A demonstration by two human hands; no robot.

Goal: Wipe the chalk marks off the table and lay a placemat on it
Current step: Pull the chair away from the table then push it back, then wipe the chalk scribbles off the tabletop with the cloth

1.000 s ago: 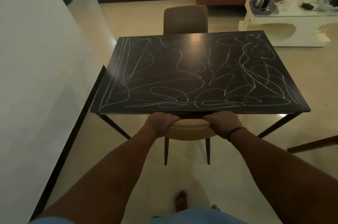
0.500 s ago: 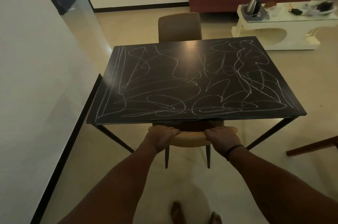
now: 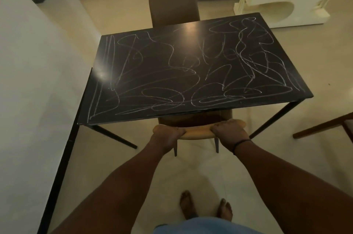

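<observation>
Gripped the top rail of the near chair [image 3: 198, 132] with left hand [image 3: 166, 135] and right hand [image 3: 229, 132], chalk-scribbled table [image 3: 191, 117] just beyond the knuckles.

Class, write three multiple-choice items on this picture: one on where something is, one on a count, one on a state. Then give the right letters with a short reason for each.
1. Where is the chair that the hands hold?
A. at the near edge of the table, its seat tucked under
B. on top of the table
C. beside the sofa

2. How many hands hold that chair's backrest?
A. none
B. one
C. two

3. What state is the tabletop in?
A. wiped clean
B. covered in chalk scribbles
C. covered by a placemat

Answers:
1 A: the near chair sits at the near edge of the table.
2 C: the left hand and the right hand each grip the backrest.
3 B: chalk marks run all over the top.
</observation>
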